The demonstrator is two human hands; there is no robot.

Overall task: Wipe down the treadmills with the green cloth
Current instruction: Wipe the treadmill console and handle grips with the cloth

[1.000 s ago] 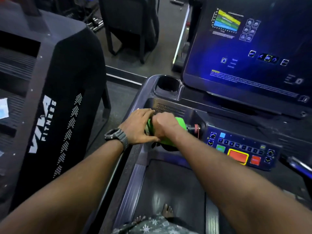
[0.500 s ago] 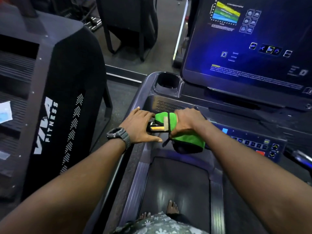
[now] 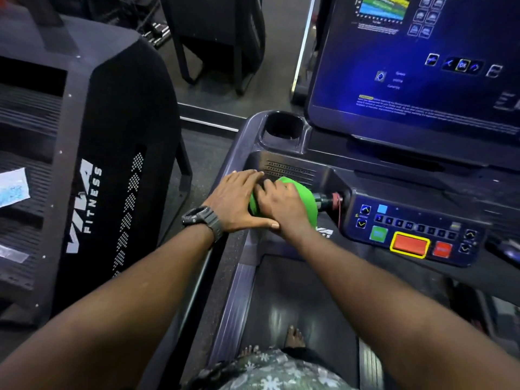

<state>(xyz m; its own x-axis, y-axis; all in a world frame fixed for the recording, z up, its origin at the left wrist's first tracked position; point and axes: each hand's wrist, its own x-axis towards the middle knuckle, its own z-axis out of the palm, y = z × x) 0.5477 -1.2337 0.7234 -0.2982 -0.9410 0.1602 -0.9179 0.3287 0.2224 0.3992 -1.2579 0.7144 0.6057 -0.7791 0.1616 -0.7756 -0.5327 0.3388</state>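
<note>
I stand on a dark treadmill, facing its console. A green cloth is wrapped over the left handlebar, just left of the button panel. My right hand presses down on the cloth and grips it around the bar. Flat beside it, touching it on the left, lies my left hand, fingers together on the console's grille area; a dark watch sits on that wrist. Most of the handlebar is hidden under the cloth and hands; its black end with a red cord pokes out to the right.
A large lit screen rises at the upper right, a cup holder in front of it. Another black machine marked VIVA FITNESS stands close on the left, with a narrow floor gap between. My bare feet rest on the belt.
My right hand slid the green cloth right along the handlebar, then back left against my left hand. The left hand barely moved. The view tilted down slightly.
</note>
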